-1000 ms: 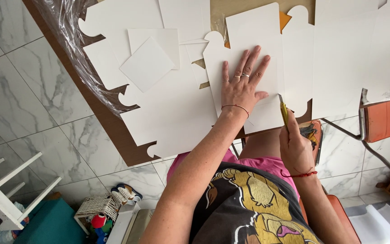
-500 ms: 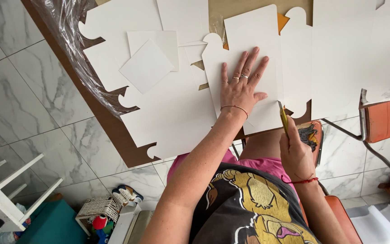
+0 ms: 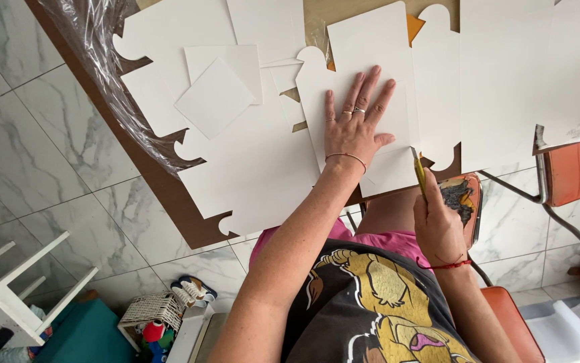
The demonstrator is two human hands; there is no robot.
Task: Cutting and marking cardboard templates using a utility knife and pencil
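While you look down past your dark shirt with the yellow picture (image 3: pixel 377 309), your right hand (image 3: pixel 438 225) is closest to you. It is closed around a thin yellow tool (image 3: pixel 420 176), and the tip of the tool points up at the near edge of the tabletop (image 3: pixel 169 191). A red string (image 3: pixel 446 265) goes around that wrist.

Just beyond, your left hand (image 3: pixel 356 128) lies flat with its fingers (image 3: pixel 365 87) spread wide. It holds nothing. It presses down on a white card sheet (image 3: pixel 370 47) with rounded corners, and the tool tip sits right beside the near corner of that sheet. You wear rings on two fingers and a thin bracelet (image 3: pixel 345 156) on that wrist.

To the left of your flat hand, more white card pieces (image 3: pixel 256 168) with round cut-outs lie on top of each other on the brown tabletop. A small white square (image 3: pixel 215 98) rests tilted on top of them. Clear plastic wrap (image 3: pixel 95 54) is bunched along the far left edge.

To the right, big white sheets (image 3: pixel 505 74) cover the rest of the tabletop. An orange chair (image 3: pixel 572 171) stands by them.

Down on the marble floor (image 3: pixel 28 168) at the left, you can see a white stool (image 3: pixel 14 296) and a small white basket (image 3: pixel 152 310).
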